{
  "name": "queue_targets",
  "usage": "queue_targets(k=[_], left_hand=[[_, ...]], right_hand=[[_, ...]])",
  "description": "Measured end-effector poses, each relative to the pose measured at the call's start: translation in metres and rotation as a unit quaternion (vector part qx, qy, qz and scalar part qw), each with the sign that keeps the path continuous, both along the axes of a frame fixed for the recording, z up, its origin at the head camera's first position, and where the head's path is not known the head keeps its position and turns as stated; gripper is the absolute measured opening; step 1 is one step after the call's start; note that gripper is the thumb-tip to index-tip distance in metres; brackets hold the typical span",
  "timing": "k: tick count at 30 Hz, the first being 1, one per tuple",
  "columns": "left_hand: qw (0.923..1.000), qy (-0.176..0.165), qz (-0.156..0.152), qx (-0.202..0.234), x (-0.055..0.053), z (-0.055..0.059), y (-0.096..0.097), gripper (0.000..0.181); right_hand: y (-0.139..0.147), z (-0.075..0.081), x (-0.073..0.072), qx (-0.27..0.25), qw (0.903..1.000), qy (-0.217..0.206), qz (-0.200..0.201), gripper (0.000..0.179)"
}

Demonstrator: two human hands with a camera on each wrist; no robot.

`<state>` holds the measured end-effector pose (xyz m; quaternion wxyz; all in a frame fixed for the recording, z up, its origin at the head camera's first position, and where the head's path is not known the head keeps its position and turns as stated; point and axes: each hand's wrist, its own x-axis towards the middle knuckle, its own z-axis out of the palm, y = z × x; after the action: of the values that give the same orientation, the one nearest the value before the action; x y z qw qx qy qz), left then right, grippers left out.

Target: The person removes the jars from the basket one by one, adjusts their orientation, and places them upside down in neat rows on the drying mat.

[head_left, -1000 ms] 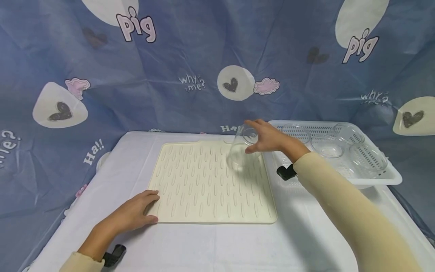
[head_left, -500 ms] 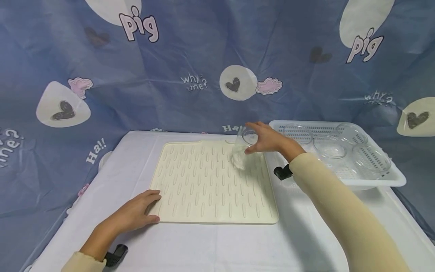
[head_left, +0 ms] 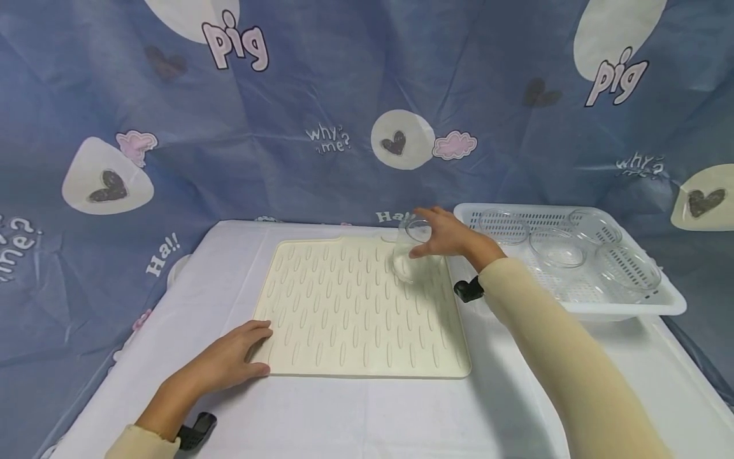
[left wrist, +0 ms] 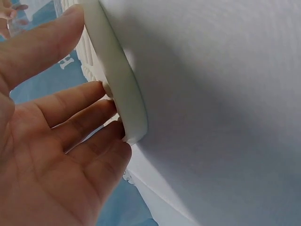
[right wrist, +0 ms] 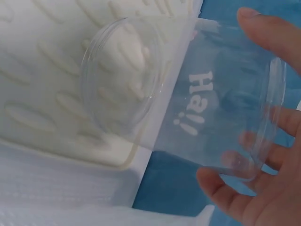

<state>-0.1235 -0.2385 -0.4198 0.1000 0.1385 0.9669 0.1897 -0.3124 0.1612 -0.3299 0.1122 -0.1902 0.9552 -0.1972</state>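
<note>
Near the back right of a cream mat with raised oval ridges (head_left: pixel 344 312), my right hand (head_left: pixel 444 234) grips a clear cup (head_left: pixel 404 266). In the right wrist view the cup (right wrist: pixel 193 89) stands upside down, its wide rim at the ridged mat and its base end between thumb (right wrist: pixel 268 30) and fingers. Several fingertips show through the clear wall. My left hand (head_left: pixel 226 358) rests at the mat's front left corner. The left wrist view shows its thumb (left wrist: pixel 47 44) and loosely bent fingertips touching the mat's edge (left wrist: pixel 124 89).
Right of the mat stands a white slotted basket (head_left: pixel 622 308) with several clear cups (head_left: pixel 557 250) in it. A white cloth (head_left: pixel 321 414) covers the table. A blue printed curtain (head_left: pixel 321 76) hangs close behind the table's back edge.
The cup has straightened a little over the same spot on the mat. My right hand and forearm have shifted slightly left. The left hand stays at the mat's corner.
</note>
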Motion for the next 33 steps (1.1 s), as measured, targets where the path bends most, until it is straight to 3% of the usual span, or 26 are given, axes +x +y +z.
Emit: queue_targets(k=[21,33], left_hand=[[1.0000,0.001,-0.003,-0.007,-0.001,-0.002,0.000,0.066],[0.9999,-0.007,0.003,-0.007,0.000,0.000,0.001,0.067]], right_hand=[[-0.001,-0.009,-0.003,-0.029,0.9992,-0.025,-0.013,0.098],[-0.002,-0.013,-0.005,-0.033,0.9994,-0.014,-0.003,0.099]])
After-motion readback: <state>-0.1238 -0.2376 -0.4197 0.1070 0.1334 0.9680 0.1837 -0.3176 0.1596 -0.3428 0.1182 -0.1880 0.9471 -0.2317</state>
